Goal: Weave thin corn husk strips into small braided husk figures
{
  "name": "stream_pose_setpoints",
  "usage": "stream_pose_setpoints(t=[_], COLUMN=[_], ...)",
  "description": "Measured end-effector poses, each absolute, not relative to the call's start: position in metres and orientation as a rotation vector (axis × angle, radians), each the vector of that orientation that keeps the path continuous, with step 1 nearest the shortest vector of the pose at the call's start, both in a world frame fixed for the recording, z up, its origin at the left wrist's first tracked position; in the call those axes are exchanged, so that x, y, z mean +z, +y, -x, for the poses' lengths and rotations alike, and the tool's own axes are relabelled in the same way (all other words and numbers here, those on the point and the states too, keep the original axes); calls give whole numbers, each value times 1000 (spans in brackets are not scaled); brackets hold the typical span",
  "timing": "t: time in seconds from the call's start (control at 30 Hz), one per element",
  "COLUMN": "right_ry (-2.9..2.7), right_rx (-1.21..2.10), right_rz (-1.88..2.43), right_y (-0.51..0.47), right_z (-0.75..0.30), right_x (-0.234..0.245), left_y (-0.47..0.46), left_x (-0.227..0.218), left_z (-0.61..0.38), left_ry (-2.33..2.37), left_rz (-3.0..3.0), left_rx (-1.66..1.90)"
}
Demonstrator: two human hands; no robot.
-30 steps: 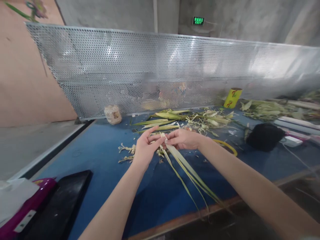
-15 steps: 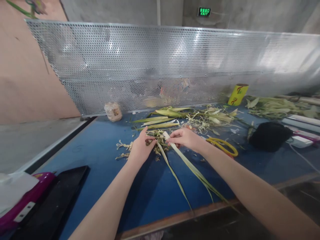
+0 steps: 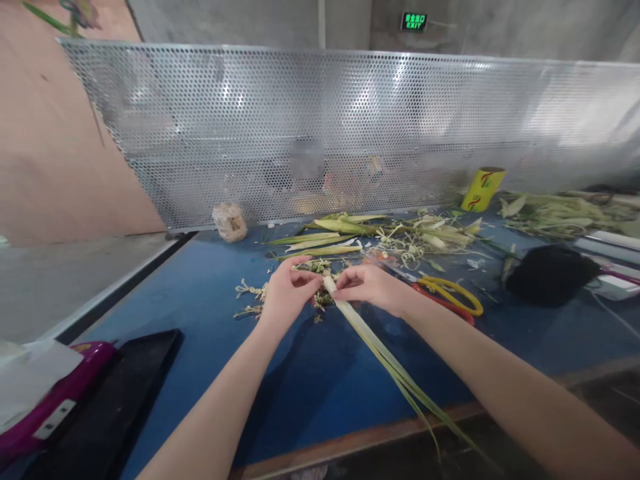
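Observation:
Both my hands meet over the blue table [image 3: 210, 313] at the pale top end of a long green-white leaf stalk [image 3: 373, 340]. My left hand [image 3: 286, 293] pinches that end with curled fingers. My right hand [image 3: 373, 287] grips the stalk just beside it, fingers closed round it. The stalk's thin leaves trail down to the right past the table's front edge. A small heap of peeled scraps [image 3: 315, 277] lies under and behind my fingers.
More stalks and husk trimmings [image 3: 380, 235] lie behind, with yellow-handled scissors [image 3: 450, 293], a black pouch [image 3: 550, 275] and a yellow cup [image 3: 483, 189] to the right. A perforated metal screen [image 3: 350, 127] closes the back. A black tray [image 3: 120, 400] and a pink device [image 3: 55, 400] sit front left.
The loose leaf strip that splayed to the left half a second ago is gone from the stalk. My left hand has come back from the scrap heap to the stalk's end.

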State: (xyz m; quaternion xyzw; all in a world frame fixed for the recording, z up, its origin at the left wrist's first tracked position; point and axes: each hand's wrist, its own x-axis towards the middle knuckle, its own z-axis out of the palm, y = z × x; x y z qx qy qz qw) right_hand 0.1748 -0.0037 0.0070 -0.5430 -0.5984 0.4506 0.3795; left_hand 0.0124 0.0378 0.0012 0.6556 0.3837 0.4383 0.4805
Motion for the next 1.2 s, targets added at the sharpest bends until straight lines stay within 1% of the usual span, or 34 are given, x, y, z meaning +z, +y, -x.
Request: stream_pose_setpoints(t=[0.1, 0.43, 0.63, 0.87, 1.2], right_ry=[-1628, -1565, -1573, -1506, -1393], right_rx=[1035, 1091, 1031, 1081, 1143], right_rz=[1412, 1382, 1342, 1270, 1200], right_y=[-5, -7, -8, -8, -9], right_z=[-175, -172, -174, -175, -172], right_x=[6, 9, 11, 10, 6], left_y=[37, 31, 28, 22, 22], left_x=[0, 4, 7, 12, 10], left_z=[-14, -15, -15, -16, -18], left_ry=[878, 747, 729, 658, 718], left_rz=[-1534, -1457, -1400, -1416, -1492], left_rx=[1091, 1102, 1146, 1157, 1195])
